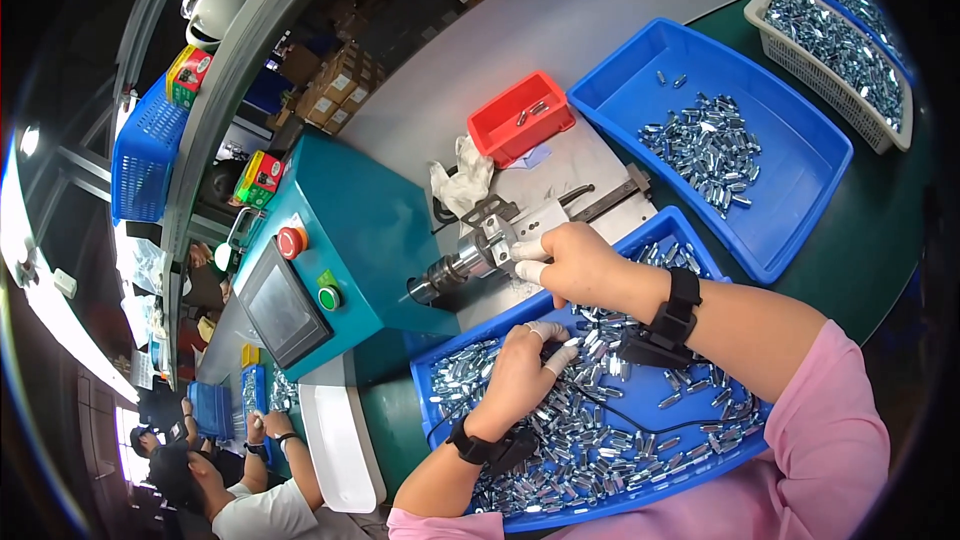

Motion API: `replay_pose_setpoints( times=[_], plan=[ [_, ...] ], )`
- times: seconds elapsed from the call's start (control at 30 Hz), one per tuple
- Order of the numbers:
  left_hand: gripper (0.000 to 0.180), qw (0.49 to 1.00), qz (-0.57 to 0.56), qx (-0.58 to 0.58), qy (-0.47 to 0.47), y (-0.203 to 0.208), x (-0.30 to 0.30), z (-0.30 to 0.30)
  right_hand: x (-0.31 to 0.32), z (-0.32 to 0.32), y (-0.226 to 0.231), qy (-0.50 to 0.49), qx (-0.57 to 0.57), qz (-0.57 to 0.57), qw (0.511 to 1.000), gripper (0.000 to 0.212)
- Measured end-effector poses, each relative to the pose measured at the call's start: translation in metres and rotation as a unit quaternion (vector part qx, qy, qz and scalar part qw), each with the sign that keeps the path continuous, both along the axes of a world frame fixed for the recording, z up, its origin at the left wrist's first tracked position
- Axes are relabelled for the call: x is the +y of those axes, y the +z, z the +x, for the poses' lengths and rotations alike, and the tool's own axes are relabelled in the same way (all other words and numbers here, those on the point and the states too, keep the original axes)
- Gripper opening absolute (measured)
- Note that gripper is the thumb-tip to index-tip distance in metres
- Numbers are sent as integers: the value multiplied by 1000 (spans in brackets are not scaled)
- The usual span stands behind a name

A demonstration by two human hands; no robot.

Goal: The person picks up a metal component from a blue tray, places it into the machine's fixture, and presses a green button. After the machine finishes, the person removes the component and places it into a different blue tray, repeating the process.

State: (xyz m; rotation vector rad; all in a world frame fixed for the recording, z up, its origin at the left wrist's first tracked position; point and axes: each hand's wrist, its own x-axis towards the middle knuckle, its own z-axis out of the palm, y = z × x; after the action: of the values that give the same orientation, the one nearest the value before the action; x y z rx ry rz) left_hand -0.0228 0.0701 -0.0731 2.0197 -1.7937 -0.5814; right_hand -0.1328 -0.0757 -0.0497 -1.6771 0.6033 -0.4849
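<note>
My right hand [582,262] reaches to the metal fixture [503,245] beside the machine's chuck [468,258]. Its fingertips wear white covers and are pinched together; what lies between them is hidden. My left hand [518,370] is low over a blue tray [603,523] heaped with small shiny metal pieces [570,445]. White covers also wrap its thumb and finger, which are bent close together at the pieces. Whether they grip one I cannot make out. A black band circles each wrist.
A teal machine [350,225] with a screen [281,302] stands left of the fixture. Behind are a red bin [500,145], a white glove [465,180] and a larger blue tray [800,225]. A beige basket [800,50] sits far right. A white tray [355,460] is near a co-worker [270,515].
</note>
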Motion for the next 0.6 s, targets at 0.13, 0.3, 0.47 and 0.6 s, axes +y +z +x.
replay_pose_setpoints(
  times=[0.13, 0.3, 0.47, 0.6],
  plan=[
    [20, 999, -39, 2, -3, 11, 6, 1, -1, 4, -6, 6, -29, 64, 998, 31],
    [18, 996, -4, 77, 51, 32, 4, 11, 5, 11, -20, -5, -63, 104, 993, 32],
    [20, 992, -55, 108, 42, 31, 4, 11, 13, 12, -21, -23, -70, 114, 991, 33],
    [22, 985, -130, 100, 50, 36, 7, 10, 14, 14, -24, -22, -97, 116, 988, 32]
  ],
)
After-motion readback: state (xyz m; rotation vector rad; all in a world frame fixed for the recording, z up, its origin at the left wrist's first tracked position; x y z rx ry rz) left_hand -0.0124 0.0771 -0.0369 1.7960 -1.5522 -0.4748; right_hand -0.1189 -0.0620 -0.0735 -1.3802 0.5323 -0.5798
